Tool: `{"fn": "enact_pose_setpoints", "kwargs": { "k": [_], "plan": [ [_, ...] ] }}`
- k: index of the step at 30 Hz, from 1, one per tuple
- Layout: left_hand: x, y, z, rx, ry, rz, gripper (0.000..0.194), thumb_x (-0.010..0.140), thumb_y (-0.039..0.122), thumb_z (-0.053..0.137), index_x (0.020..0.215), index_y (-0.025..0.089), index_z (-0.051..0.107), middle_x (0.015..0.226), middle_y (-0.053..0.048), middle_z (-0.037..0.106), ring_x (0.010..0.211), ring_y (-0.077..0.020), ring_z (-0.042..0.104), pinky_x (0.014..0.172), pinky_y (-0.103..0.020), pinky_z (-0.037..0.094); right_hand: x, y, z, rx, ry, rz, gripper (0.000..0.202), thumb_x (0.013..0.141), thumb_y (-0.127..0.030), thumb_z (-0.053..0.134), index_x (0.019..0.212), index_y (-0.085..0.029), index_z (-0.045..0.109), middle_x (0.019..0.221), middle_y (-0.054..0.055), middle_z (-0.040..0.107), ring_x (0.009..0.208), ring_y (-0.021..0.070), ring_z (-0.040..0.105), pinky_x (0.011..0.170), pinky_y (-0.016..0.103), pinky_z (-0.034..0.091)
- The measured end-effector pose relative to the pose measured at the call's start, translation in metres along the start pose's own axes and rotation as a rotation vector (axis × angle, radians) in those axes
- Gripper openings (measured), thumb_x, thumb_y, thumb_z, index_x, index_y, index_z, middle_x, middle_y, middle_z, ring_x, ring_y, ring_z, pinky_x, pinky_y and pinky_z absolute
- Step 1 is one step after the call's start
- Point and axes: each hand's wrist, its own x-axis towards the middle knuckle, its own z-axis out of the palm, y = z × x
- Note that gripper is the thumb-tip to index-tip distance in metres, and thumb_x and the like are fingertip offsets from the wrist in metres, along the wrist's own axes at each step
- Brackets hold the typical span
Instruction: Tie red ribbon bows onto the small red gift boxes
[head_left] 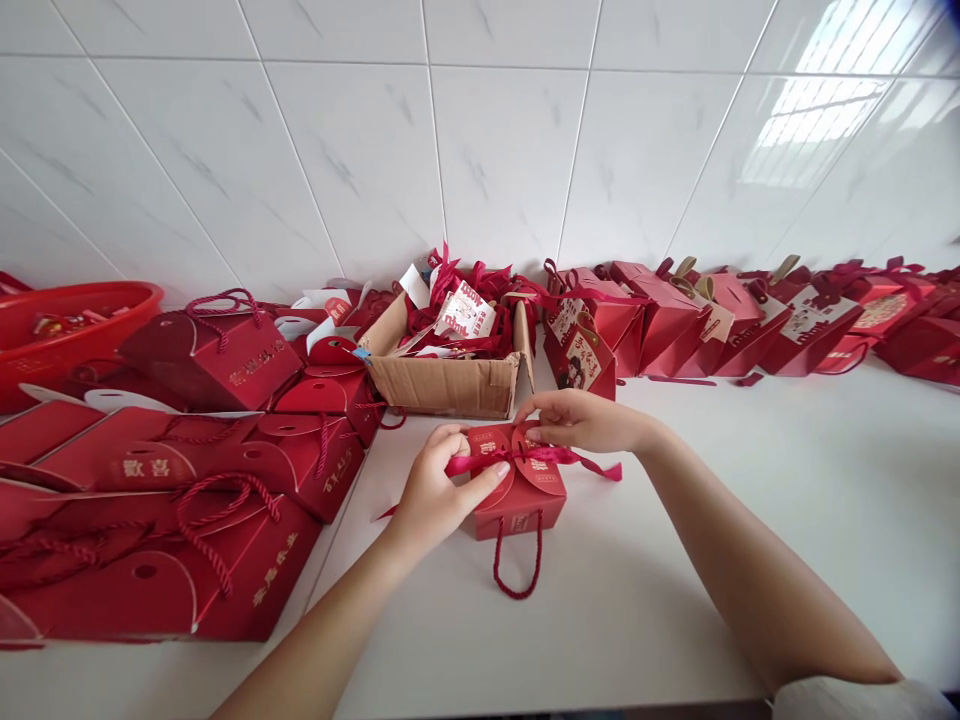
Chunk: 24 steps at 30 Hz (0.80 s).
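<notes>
A small red gift box (517, 520) with gold print stands on the white table in front of me. A crimson ribbon (551, 454) runs across its closed round flaps, with one loose end out to the right. From the box hangs a twisted cord handle (519, 594) towards me. My left hand (439, 485) is closed at the box's left side, its thumb pressing the ribbon onto the lid. Curled over the far right edge, my right hand (585, 418) grips the box, its thumb on the top flap; some fingertips are hidden.
A cardboard carton (450, 385) of ribbons and printed tags stands behind the box. Stacked red boxes (255, 580) with cord handles fill the left, beside a red plastic basin (90, 300). Along the tiled wall, a row of ribboned boxes (664, 320) reaches right.
</notes>
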Motion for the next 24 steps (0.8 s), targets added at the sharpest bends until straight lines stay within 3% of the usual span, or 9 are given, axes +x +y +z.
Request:
{"fn": "enact_pose_setpoints", "kwargs": {
  "k": [5, 8, 12, 15, 24],
  "plan": [
    [0.000, 0.000, 0.004, -0.006, 0.003, -0.008, 0.027, 0.072, 0.035, 0.066, 0.067, 0.020, 0.044, 0.094, -0.003, 0.051, 0.086, -0.0183, 0.056, 0.075, -0.029, 0.047, 0.002, 0.003, 0.001, -0.011, 0.008, 0.015, 0.023, 0.088, -0.038, 0.053, 0.104, -0.021, 0.055, 0.058, -0.007, 0.043, 0.052, 0.0087, 0.036, 0.049, 0.021, 0.032],
    [0.000, 0.001, 0.002, -0.041, 0.006, -0.016, 0.031, 0.071, 0.035, 0.067, 0.061, 0.019, 0.042, 0.097, -0.004, 0.052, 0.089, -0.0190, 0.059, 0.077, -0.029, 0.048, 0.000, 0.000, 0.002, -0.007, 0.056, 0.060, 0.022, 0.084, -0.039, 0.058, 0.093, -0.022, 0.048, 0.058, -0.008, 0.042, 0.051, 0.0083, 0.039, 0.048, 0.021, 0.031],
    [-0.001, 0.000, -0.001, -0.053, -0.025, -0.026, 0.024, 0.072, 0.037, 0.069, 0.063, 0.018, 0.057, 0.108, -0.006, 0.057, 0.100, -0.0217, 0.060, 0.088, -0.031, 0.045, -0.010, -0.007, -0.004, 0.112, 0.000, 0.124, 0.037, 0.078, -0.044, 0.066, 0.077, -0.021, 0.037, 0.070, -0.006, 0.045, 0.053, 0.0073, 0.050, 0.048, 0.020, 0.031],
    [0.000, -0.003, -0.001, -0.038, -0.020, -0.028, 0.026, 0.072, 0.041, 0.069, 0.062, 0.018, 0.062, 0.112, -0.007, 0.058, 0.106, -0.0242, 0.058, 0.091, -0.032, 0.044, -0.014, -0.009, -0.009, 0.135, -0.119, 0.169, 0.038, 0.075, -0.046, 0.069, 0.079, -0.020, 0.042, 0.074, -0.004, 0.053, 0.055, 0.0093, 0.057, 0.050, 0.021, 0.038],
    [0.001, -0.008, 0.002, -0.022, 0.015, 0.009, 0.035, 0.080, 0.042, 0.059, 0.054, 0.019, 0.061, 0.106, -0.007, 0.063, 0.117, -0.0248, 0.053, 0.090, -0.028, 0.044, -0.007, 0.002, -0.009, 0.096, -0.152, 0.109, 0.029, 0.079, -0.043, 0.066, 0.080, -0.019, 0.050, 0.066, -0.002, 0.057, 0.060, 0.0128, 0.060, 0.052, 0.023, 0.040]
  ]
}}
